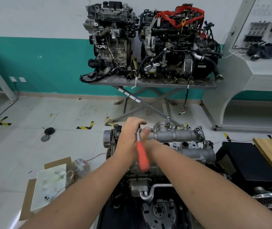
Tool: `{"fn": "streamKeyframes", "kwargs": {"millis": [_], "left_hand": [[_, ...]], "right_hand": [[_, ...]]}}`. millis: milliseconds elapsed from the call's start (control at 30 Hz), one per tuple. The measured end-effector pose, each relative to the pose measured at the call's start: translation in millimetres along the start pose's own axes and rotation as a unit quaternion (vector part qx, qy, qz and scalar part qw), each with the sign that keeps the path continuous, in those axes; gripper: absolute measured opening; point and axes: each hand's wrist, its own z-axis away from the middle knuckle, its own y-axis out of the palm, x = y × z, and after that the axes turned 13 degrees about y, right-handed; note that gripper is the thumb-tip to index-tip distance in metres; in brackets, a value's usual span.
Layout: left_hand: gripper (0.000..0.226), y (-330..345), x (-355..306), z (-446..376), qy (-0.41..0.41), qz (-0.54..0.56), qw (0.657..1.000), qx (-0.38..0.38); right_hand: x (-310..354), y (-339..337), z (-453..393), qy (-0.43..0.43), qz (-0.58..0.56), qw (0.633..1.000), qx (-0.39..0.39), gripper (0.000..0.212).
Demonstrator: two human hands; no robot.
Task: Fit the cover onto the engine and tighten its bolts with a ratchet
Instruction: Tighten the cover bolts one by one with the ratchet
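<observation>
The cover (175, 135) is seated on top of the engine (148, 179); it looks stiff, heavy cast metal. The ratchet (142, 156), rigid, is best taken by its orange handle. Its head is gripped by the left hand (128, 138); the right hand (146, 132) is mostly hidden, its state cannot be told.

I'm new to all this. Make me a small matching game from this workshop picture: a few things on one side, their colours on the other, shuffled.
Things:
1. ratchet handle
2. cover
3. strap on the far engine
4. floor tape

Colours:
A. yellow and black
B. silver-grey
C. orange
D. red

Pairs: 1-C, 2-B, 3-D, 4-A
</observation>
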Motion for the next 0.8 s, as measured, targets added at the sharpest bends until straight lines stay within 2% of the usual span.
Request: {"fn": "streamKeyframes", "kwargs": {"millis": [33, 67, 100, 133, 167, 200, 267, 333, 400, 467, 567, 633, 700, 800], "left_hand": [[0.045, 3, -2, 2, -0.063, 0.078, 0.994, -0.032], [0.042, 6, -7, 1, -0.153, 0.179, 0.969, -0.074], [0.045, 9, -10, -1, -0.243, 0.279, 0.922, -0.112], [0.052, 10, -11, -3, -0.309, 0.35, 0.873, -0.139], [0.059, 9, -10, -6, -0.352, 0.388, 0.838, -0.153], [0.062, 7, -8, -10, -0.381, 0.396, 0.82, -0.156], [0.056, 1, -6, -20, -0.422, 0.372, 0.814, -0.141], [0.044, -7, -4, -28, -0.444, 0.316, 0.833, -0.096], [0.03, -15, -1, -37, -0.443, 0.276, 0.853, -0.025], [0.028, -24, 1, -46, -0.435, 0.252, 0.862, 0.066], [0.028, -36, -3, -64, -0.433, 0.173, 0.857, 0.221], [0.024, -39, -8, -75, -0.414, 0.108, 0.854, 0.296], [0.018, -38, -13, -84, -0.346, -0.016, 0.862, 0.369], [0.024, -32, -20, -89, -0.142, -0.246, 0.847, 0.45]], "right_hand": [[-8, -9, 6, -0.068, 0.032, 0.991, 0.109, 0.036], [-12, -8, 9, -0.111, 0.132, 0.979, 0.111, 0.037], [-11, -10, 6, -0.115, 0.187, 0.972, 0.081, 0.038], [-6, -8, 4, -0.109, 0.189, 0.974, 0.063, 0.037], [-6, -4, 2, -0.118, 0.193, 0.972, 0.057, 0.035], [-5, 1, 1, -0.131, 0.189, 0.972, 0.052, 0.034], [-9, 0, 0, -0.12, 0.141, 0.98, 0.067, 0.039], [-12, 0, -2, -0.099, 0.105, 0.987, 0.073, 0.046], [-11, 0, 0, -0.082, 0.115, 0.987, 0.075, 0.043], [-11, -2, 1, -0.073, 0.119, 0.987, 0.075, 0.041], [-12, -1, 0, -0.063, 0.119, 0.988, 0.074, 0.036], [-11, 1, -1, -0.063, 0.121, 0.988, 0.074, 0.04], [-10, 2, -3, -0.072, 0.118, 0.988, 0.073, 0.042], [-8, 4, -7, -0.077, 0.136, 0.984, 0.085, 0.044]]}}
